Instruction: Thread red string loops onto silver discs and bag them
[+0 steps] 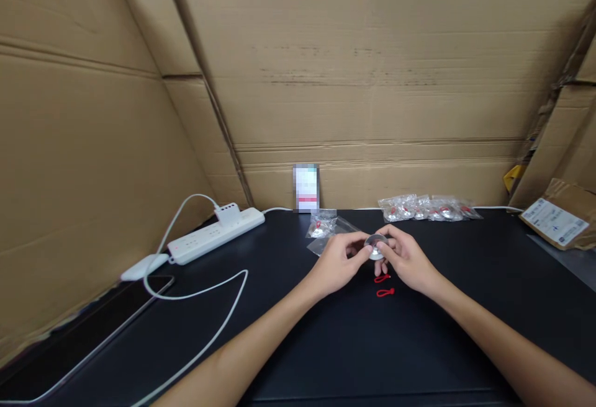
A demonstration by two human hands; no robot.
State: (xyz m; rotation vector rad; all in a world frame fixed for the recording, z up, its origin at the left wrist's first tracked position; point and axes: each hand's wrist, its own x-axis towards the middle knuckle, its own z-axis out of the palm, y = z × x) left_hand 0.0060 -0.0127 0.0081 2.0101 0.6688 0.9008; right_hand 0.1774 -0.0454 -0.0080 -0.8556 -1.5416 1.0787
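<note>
Both of my hands hold a small round silver metal dish [376, 253] above the black table. My left hand [342, 258] grips its left rim, the thumb reaching over the inside. On the other side my right hand [406, 258] has its thumb inside the dish and its fingers curled round the outer edge. Just below the right fingers lies a red cord loop [382, 279], partly close under them. A second red cord loop [385, 293] rests nearer to me. Behind my left hand is a clear plastic bag [321, 226] with a silver and red item in it.
Several clear bags [428, 208] with silver and red contents lie along the back cardboard wall [372, 97]. A phone [306, 188] leans there. To the left are a white power strip [216, 235], a white cable [233, 317] and a dark flat device [88, 332]. A labelled carton [561, 214] stands right.
</note>
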